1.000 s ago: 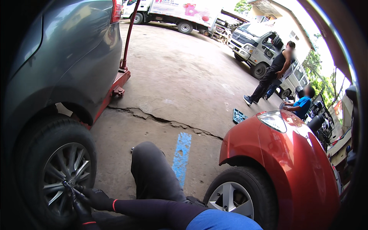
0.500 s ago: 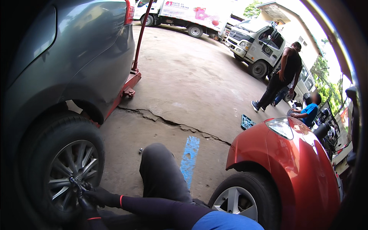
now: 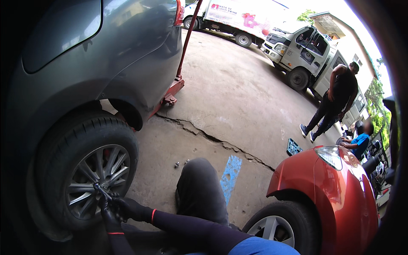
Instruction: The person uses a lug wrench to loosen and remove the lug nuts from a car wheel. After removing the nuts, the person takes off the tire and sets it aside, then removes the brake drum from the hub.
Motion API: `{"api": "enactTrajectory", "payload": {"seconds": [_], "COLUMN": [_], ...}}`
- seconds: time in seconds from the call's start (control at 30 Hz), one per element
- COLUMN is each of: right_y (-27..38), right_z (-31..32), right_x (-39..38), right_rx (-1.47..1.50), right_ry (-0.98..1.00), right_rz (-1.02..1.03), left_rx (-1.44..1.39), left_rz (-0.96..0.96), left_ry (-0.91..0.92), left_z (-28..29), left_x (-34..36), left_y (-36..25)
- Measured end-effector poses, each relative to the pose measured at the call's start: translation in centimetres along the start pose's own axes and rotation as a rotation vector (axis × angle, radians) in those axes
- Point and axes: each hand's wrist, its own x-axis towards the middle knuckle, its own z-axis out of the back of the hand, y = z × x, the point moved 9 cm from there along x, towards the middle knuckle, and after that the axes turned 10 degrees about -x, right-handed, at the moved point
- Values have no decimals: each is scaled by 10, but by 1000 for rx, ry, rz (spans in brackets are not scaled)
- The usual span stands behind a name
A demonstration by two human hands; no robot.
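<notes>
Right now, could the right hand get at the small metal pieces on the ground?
Probably yes: nothing visible blocks the way from the right hand to the small metal pieces beside the knee, though it's busy at the metal tool.

Rough concrete yard (image 3: 238,93) — big jagged crack (image 3: 211,137), worn blue stripe (image 3: 230,176) — plus a pale building (image 3: 351,37), green trees (image 3: 376,97), bright daylight.
</notes>
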Motion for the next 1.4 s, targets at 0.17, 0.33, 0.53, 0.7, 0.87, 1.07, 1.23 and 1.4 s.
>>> {"api": "enactTrajectory", "payload": {"seconds": [0.17, 0.33, 0.53, 0.7, 0.87, 1.07, 1.23, 1.4], "right_y": [39, 51, -4, 44, 61, 5, 53, 49], "right_z": [12, 4, 3, 11, 2, 5, 4, 7], "right_x": [-6, -23, 3, -14, -31, -6, -22, -24], "right_rx": [-753, -1011, -173, -732, -1091, -307, -1294, -866], "right_ry": [-383, -455, 82, -350, -458, -27, -491, -406], "right_rz": [501, 704, -74, 525, 675, -47, 635, 674], "left_rx": [25, 405, -29, -8, 216, 28, -19, 101], "left_rz": [-158, -235, -48, -81, -243, -32, -66, -142], "left_ry": [-38, -44, 72, -95, -101, 84, -57, 0], "left_z": [-4, 11, -15, -17, -5, -14, 14, 30], "left_x": [-4, 10, -5, -13, -2, -4, -3, 11], "left_y": [0, -21, 0, 1, -18, -3, 9, -4]}}
